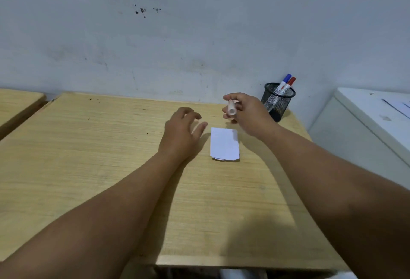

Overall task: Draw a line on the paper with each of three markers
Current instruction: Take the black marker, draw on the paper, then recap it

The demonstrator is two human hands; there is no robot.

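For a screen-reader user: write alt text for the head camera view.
A person's right hand holds a white marker above a small white paper on a light wooden desk, while the open left hand hovers beside the paper. A black mesh pen cup behind holds a blue-capped marker and a red-capped marker.

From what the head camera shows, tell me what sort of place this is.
Probably a plain classroom or office: a light wooden desk against a scuffed pale painted wall, a black wire-mesh pen holder with blue-capped and red-capped markers, and a small white paper sheet.
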